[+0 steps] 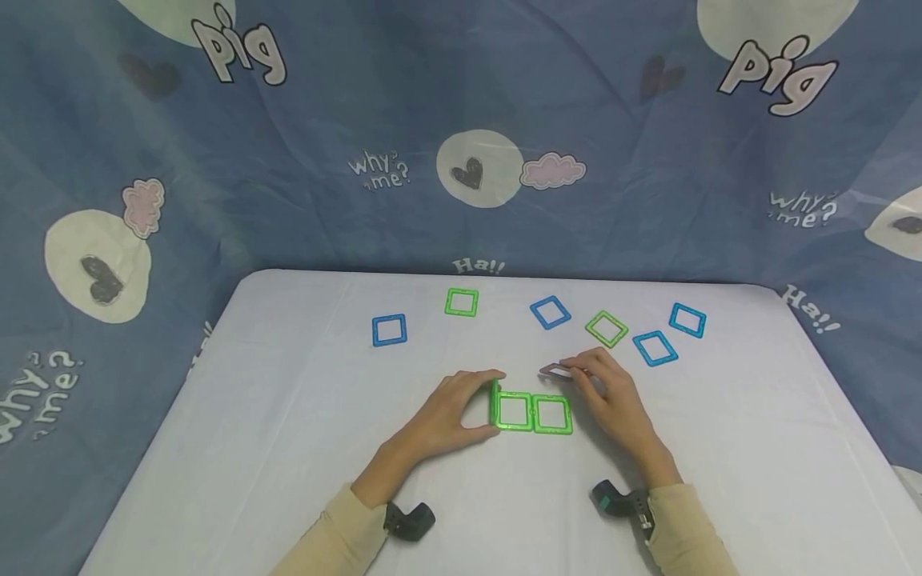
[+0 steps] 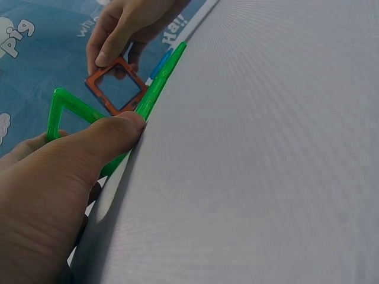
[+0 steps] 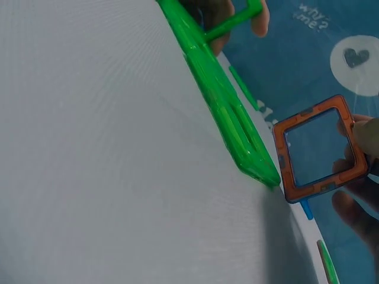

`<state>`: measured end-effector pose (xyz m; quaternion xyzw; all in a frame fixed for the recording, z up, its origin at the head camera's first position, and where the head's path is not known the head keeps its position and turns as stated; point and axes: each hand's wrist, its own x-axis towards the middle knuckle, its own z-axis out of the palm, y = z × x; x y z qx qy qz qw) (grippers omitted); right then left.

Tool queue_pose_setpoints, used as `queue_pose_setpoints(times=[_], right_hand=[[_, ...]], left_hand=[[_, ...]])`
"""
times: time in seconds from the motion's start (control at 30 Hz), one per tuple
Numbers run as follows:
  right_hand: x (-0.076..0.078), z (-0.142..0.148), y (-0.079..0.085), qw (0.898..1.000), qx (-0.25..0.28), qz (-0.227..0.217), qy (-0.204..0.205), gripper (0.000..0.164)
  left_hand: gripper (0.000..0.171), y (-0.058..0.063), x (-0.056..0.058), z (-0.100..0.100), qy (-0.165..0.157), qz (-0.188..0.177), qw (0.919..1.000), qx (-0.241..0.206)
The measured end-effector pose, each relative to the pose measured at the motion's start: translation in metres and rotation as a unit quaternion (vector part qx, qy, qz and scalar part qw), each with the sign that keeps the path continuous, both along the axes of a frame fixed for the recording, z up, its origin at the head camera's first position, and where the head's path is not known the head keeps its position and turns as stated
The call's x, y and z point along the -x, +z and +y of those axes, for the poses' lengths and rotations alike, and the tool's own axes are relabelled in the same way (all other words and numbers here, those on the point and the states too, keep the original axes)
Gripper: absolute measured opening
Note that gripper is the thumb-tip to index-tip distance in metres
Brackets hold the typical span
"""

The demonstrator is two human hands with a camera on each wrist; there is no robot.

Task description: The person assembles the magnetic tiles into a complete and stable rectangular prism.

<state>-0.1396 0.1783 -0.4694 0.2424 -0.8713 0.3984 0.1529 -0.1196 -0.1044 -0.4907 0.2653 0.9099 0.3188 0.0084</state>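
Note:
In the head view, two green square magnetic tiles lie flat, edge to edge: a left tile (image 1: 515, 429) and a right tile (image 1: 553, 432). A third green tile (image 1: 495, 406) stands upright along the left tile's outer edge. My left hand (image 1: 448, 414) grips this upright tile, thumb at the near side and fingers at the far side. Above and behind the right flat tile, my right hand (image 1: 614, 404) pinches an orange square tile (image 3: 282, 160) by one edge. That orange frame is tilted and raised off the table, apart from the green tiles.
Farther back on the white table (image 1: 252, 448) lie loose square tiles: a blue one (image 1: 390, 343) at left, a green one (image 1: 461, 314), another blue (image 1: 539, 317), a green (image 1: 598, 337) and two more blue at right (image 1: 664, 360). A patterned blue cloth (image 1: 324, 216) hangs behind.

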Motion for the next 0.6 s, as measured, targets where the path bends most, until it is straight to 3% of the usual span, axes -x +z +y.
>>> queue_pose_setpoints(times=[0.6], right_hand=[[-0.0035, -0.0079, 0.0014, 1.0, -0.01, -0.006, 0.016, 0.02]], left_hand=[[0.074, -0.0008, 0.0009, -0.0005, -0.009, 0.015, 0.9999, -0.002]])
